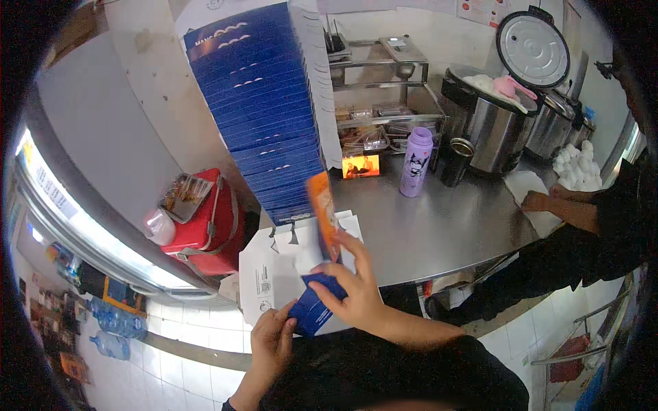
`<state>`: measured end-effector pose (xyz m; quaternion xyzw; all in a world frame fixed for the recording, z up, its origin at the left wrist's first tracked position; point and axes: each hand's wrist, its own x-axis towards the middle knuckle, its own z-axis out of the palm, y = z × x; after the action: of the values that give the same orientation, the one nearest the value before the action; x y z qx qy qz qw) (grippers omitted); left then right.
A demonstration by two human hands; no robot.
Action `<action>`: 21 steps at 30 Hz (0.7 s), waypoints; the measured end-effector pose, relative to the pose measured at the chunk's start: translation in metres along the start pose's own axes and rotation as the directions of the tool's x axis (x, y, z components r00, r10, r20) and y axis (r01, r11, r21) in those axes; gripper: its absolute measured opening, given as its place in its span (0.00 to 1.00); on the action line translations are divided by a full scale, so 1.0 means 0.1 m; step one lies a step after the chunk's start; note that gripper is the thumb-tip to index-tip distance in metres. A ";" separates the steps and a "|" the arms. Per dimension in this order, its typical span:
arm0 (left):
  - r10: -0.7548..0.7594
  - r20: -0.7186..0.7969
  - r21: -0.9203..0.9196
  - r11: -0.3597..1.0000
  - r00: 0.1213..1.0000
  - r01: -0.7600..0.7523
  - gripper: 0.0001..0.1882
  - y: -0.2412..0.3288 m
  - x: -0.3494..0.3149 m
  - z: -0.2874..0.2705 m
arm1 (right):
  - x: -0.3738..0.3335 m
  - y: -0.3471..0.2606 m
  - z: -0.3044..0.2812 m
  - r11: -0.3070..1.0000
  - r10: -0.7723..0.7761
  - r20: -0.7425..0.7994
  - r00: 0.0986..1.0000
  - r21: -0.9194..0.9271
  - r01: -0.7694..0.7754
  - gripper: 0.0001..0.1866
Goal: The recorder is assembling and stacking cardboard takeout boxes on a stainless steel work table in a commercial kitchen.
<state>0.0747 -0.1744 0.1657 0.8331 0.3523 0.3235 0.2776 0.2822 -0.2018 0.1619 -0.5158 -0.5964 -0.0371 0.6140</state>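
Between my two hands is a folding carton with blue panels, a white inner side and an orange flap that rises at its far end, smeared by motion. My left hand pinches the carton's near left edge between thumb and fingers. Across its right side lies my right hand, thumb on the blue panel and fingers bent round the upper part. Beneath the carton, white flattened cardboard lies at the counter's edge. Just beyond rises a tall stack of blue flat cartons.
A purple bottle, a dark tumbler and a lit phone-like screen stand on the steel counter. Left is a red cooler. At right, a large rice cooker stands open near another person's hands.
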 end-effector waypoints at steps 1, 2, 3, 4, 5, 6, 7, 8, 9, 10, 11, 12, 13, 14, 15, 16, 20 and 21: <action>-0.008 -0.008 -0.009 1.000 1.000 0.008 0.18 0.00 0.00 0.00 | -0.01 0.01 0.00 0.999 0.049 0.022 0.999 -0.015 -0.048 0.12; 0.012 -0.013 -0.012 1.000 1.000 -0.012 0.18 0.00 -0.01 0.01 | -0.01 0.02 -0.01 0.997 -0.033 0.223 0.974 0.070 0.018 0.12; 0.022 -0.009 -0.017 1.000 1.000 -0.022 0.17 -0.01 -0.01 0.01 | -0.01 0.05 -0.03 0.989 -0.088 0.412 0.907 0.143 0.031 0.11; 0.026 -0.016 -0.030 0.999 1.000 -0.026 0.16 -0.02 -0.02 0.01 | -0.02 0.06 -0.05 0.985 -0.064 0.452 0.890 0.169 -0.016 0.10; 0.033 -0.001 -0.021 0.999 0.999 -0.033 0.16 -0.03 -0.03 0.00 | -0.03 0.09 -0.07 0.980 -0.084 0.435 0.897 0.198 -0.004 0.10; 0.047 -0.022 -0.077 0.996 0.999 -0.048 0.14 -0.05 -0.03 0.00 | -0.04 0.12 -0.08 0.956 -0.091 0.349 0.933 0.294 -0.017 0.09; 0.057 -0.021 -0.133 0.989 0.998 -0.059 0.12 -0.08 -0.04 -0.01 | -0.04 0.14 -0.11 0.920 -0.094 0.236 0.967 0.392 -0.006 0.09; 0.058 -0.048 -0.130 0.989 0.997 -0.064 0.12 -0.11 -0.03 -0.04 | -0.04 0.16 -0.09 0.907 -0.099 0.050 0.994 0.415 0.070 0.19; 0.130 -0.049 -0.094 0.986 0.990 -0.134 0.11 -0.14 -0.03 -0.06 | -0.05 0.16 -0.09 0.928 -0.059 0.116 0.992 0.372 0.012 0.19; 0.175 -0.051 -0.064 0.982 0.983 -0.178 0.11 -0.17 -0.03 -0.09 | -0.03 0.18 -0.08 0.921 0.152 0.036 0.988 0.356 -0.155 0.24; 0.199 -0.048 -0.056 0.978 0.979 -0.201 0.11 -0.20 -0.02 -0.10 | -0.02 0.18 -0.07 0.877 0.355 -0.027 0.935 0.357 -0.322 0.29; 0.166 0.054 -0.065 0.985 0.985 -0.162 0.11 -0.22 0.00 -0.11 | 0.01 0.19 -0.08 0.765 0.378 0.158 0.912 0.502 -0.404 0.36; 0.151 0.096 -0.104 0.985 0.984 -0.140 0.10 -0.23 0.03 -0.11 | 0.04 0.18 -0.09 0.779 0.371 0.157 0.915 0.484 -0.399 0.36; 0.140 0.129 -0.192 0.975 0.982 -0.114 0.10 -0.23 0.07 -0.11 | 0.07 0.16 -0.11 0.680 0.340 0.282 0.897 0.585 -0.442 0.34; 0.119 0.180 -0.176 0.980 0.977 -0.087 0.10 -0.24 0.12 -0.12 | 0.11 0.14 -0.12 0.571 0.280 0.379 0.882 0.673 -0.470 0.33; -0.089 0.090 -0.411 0.904 0.992 0.118 0.08 -0.23 0.16 -0.12 | 0.14 0.10 -0.14 0.690 0.190 0.347 0.919 0.619 -0.376 0.31; 0.103 0.008 0.209 0.973 0.995 -0.102 0.09 -0.19 0.39 -0.31 | 0.33 -0.04 -0.15 0.823 0.138 0.318 0.938 0.490 -0.287 0.31; 0.275 0.004 0.397 0.882 0.961 -0.254 0.09 -0.18 0.44 -0.36 | 0.38 -0.07 -0.16 0.822 0.150 0.293 0.944 0.494 -0.284 0.31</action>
<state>0.0651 -0.1216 0.1911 0.9033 0.3003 0.3026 0.0483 0.3000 -0.1943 0.1991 -0.3920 -0.5902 0.2622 0.6552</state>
